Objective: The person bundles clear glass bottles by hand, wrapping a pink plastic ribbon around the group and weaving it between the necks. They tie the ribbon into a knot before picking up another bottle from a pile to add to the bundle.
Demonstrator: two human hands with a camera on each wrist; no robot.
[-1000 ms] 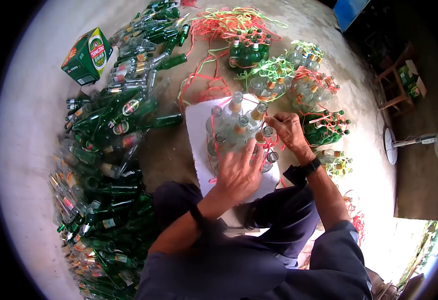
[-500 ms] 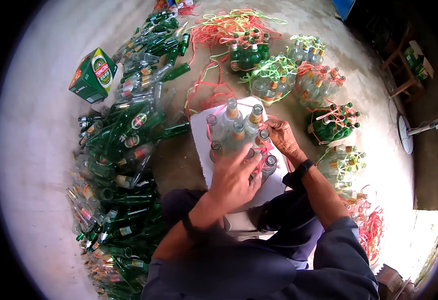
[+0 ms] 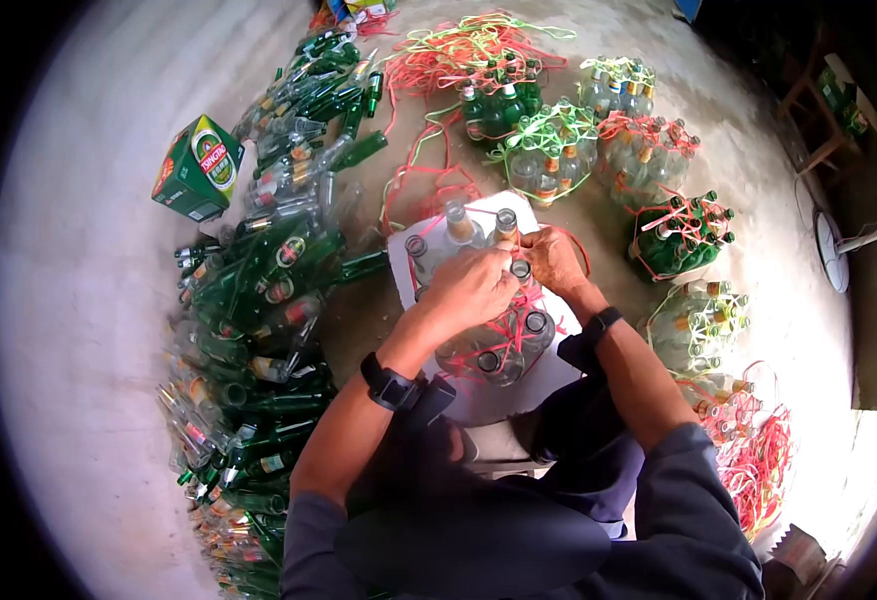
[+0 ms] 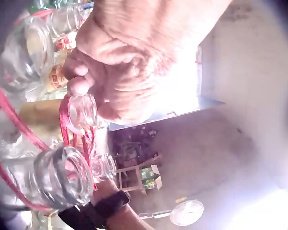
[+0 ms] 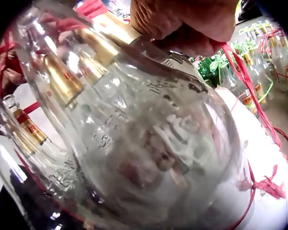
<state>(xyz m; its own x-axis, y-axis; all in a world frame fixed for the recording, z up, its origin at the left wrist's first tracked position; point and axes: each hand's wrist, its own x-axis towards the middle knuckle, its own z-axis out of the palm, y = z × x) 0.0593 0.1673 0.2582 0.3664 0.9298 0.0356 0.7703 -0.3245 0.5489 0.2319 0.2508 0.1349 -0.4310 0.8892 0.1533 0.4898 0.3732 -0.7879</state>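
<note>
Clear glass bottles stand upright in a group on a white board, with red twine around and across their necks. The left hand reaches over the group, its fingertips pinching the twine beside a bottle neck; in the left wrist view that hand has curled fingers near a red strand. Close against it at the far right bottles, the right hand pinches the twine. In the right wrist view a red strand trails from the right hand, past a large clear bottle.
Many loose green and clear bottles lie heaped on the left, beside a green carton. Tied bundles stand along the right. Tangled red and green twine lies at the back, more red twine at lower right. A fan stands far right.
The left hand has moved up and away from the nearer bottles to meet the right hand at the far right bottle necks. The right hand remains at the twine. The head view has shifted slightly.
</note>
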